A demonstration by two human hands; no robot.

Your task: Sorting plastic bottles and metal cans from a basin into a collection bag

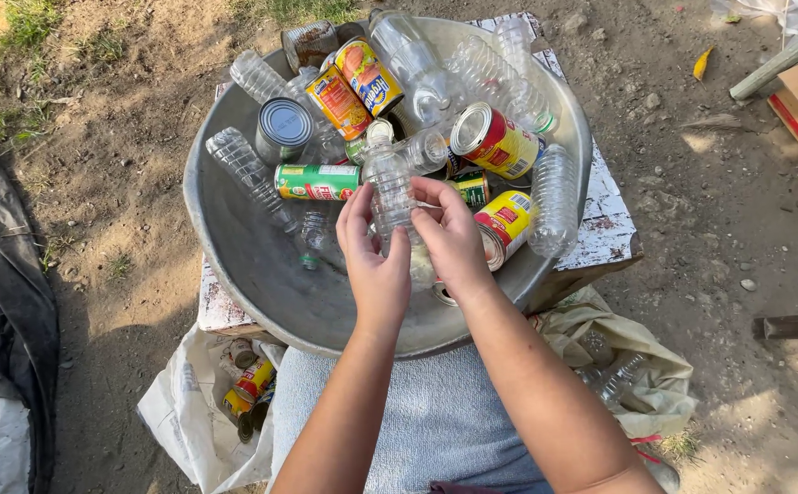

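A person sits over a big grey metal bowl (234, 229) that rests on a white wooden surface (609, 215) on the dirt. Both hands are in the bowl. The left hand (376, 261) and the right hand (454, 238) hold one clear plastic bottle (390, 187) between them. The fingers of both hands are curled around its lower part, one hand on each side. The bottle stands almost upright near the middle of the bowl, with its top pointing away from the person.

The bowl is full of other clear bottles and tin cans. A green can (316, 182) lies just left of the held bottle. A red and yellow can (493, 140) lies to the right. A white sack (188, 412) with cans in it lies on the ground at the left. Another sack (627, 366) with bottles lies at the right.
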